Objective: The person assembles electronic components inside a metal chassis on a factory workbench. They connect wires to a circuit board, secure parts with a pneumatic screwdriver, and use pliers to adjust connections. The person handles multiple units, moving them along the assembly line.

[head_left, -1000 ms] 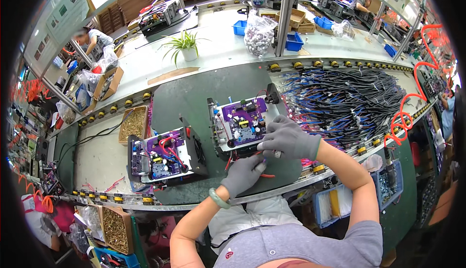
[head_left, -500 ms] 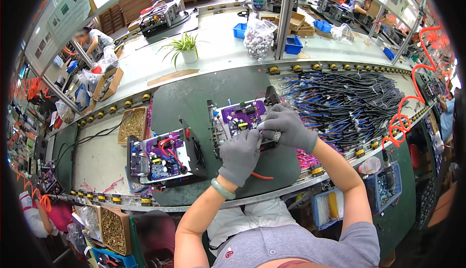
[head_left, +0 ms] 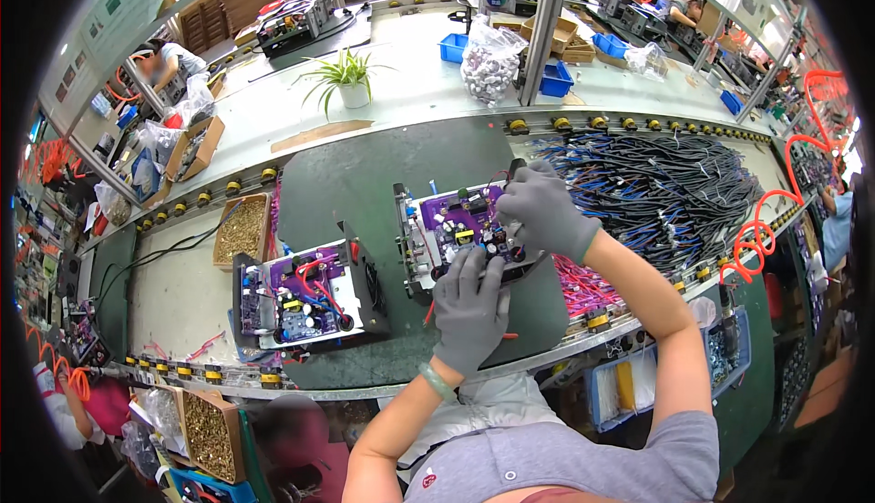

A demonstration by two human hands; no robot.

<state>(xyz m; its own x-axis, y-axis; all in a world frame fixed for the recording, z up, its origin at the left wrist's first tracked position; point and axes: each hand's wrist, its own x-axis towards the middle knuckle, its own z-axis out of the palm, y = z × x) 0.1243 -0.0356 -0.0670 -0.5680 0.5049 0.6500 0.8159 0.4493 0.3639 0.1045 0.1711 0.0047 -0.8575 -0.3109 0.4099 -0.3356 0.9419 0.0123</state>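
An open metal chassis with a purple circuit board [head_left: 444, 222] lies on the dark green board in front of me. My left hand [head_left: 471, 307], in a grey glove, rests at the chassis's near edge, its fingers stretched over the components there. At the right end my right hand [head_left: 550, 211], gloved too, is closed with curled fingers beside the black end panel. What its fingers hold, if anything, is hidden. Left of these, a second open chassis [head_left: 301, 295] carries a purple board with red wires. A red wire hangs near my left fingertips.
Black cables with blue ends [head_left: 656, 193] lie heaped to the right. A cardboard box of small brass-coloured parts [head_left: 242, 232] stands at the left. Beyond the roller rail [head_left: 597, 125] are a potted plant [head_left: 354, 93] and a bag of pale parts [head_left: 490, 70]. Co-workers sit further off.
My hands have moved apart. The left has shifted down and right to the chassis's near edge, its fingers spread; the right has moved up and right to the end panel.
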